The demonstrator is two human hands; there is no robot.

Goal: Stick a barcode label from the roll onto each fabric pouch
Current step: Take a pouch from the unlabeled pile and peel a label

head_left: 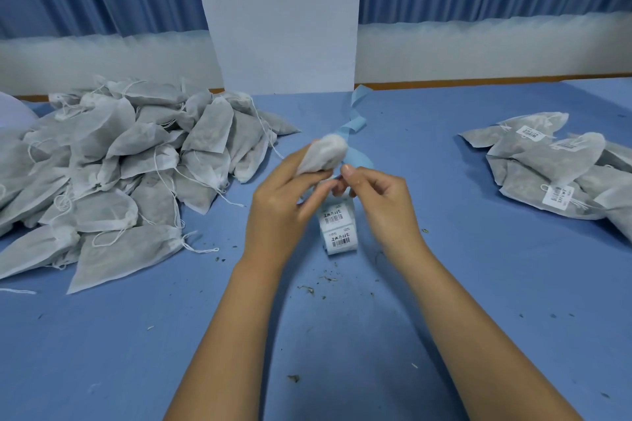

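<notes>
My left hand [284, 202] holds a grey-white fabric pouch [323, 154] up above the table, fingers curled round it. My right hand [372, 195] pinches a small white label [333, 183] between thumb and fingertips, just under the pouch. The label roll [337, 227] lies on the blue table below both hands, with printed barcode labels facing up. Its blue backing strip [355, 126] trails away toward the back wall.
A big heap of unlabelled drawstring pouches [119, 164] fills the left of the blue table [342, 335]. Several labelled pouches [554, 171] lie stacked at the right. A white pillar [284, 17] stands behind. Herb crumbs [307, 289] dot the cloth.
</notes>
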